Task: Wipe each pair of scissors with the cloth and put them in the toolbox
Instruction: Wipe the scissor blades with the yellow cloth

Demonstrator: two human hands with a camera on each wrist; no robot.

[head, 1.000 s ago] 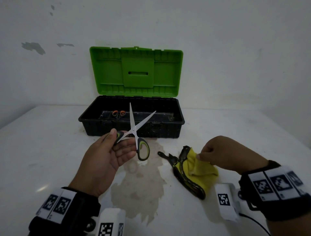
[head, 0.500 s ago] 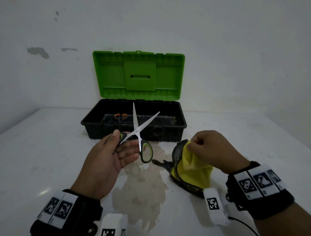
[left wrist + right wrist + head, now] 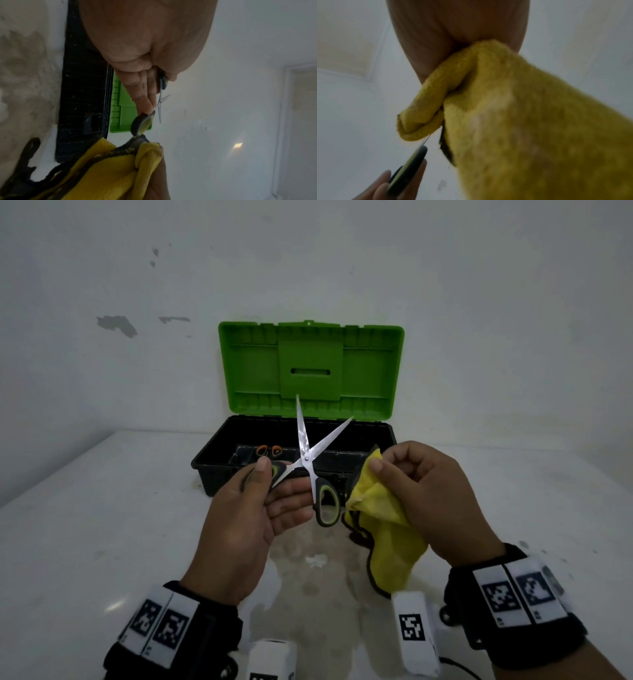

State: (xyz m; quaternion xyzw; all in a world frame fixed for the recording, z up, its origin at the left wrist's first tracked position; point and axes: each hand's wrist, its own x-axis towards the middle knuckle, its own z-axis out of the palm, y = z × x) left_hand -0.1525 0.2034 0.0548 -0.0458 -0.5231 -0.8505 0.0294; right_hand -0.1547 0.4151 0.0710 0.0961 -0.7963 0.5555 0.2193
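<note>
My left hand holds a pair of scissors by one grey-and-lime handle, thumb on top, blades spread and pointing up. The free handle loop hangs past my fingertips. My right hand pinches a yellow cloth with a dark edge, lifted off the table just right of the scissors. The cloth fills the right wrist view. Behind stands the toolbox, black base, green lid open upright. Orange scissor handles show inside it.
The white table has a brownish wet stain under my hands. The toolbox sits against a white wall with chipped paint. A cable runs from my right wristband at the bottom right.
My right hand has lifted the yellow cloth off the table and brought it up and left, close to the scissors. The left hand has kept the open scissors nearly still.
</note>
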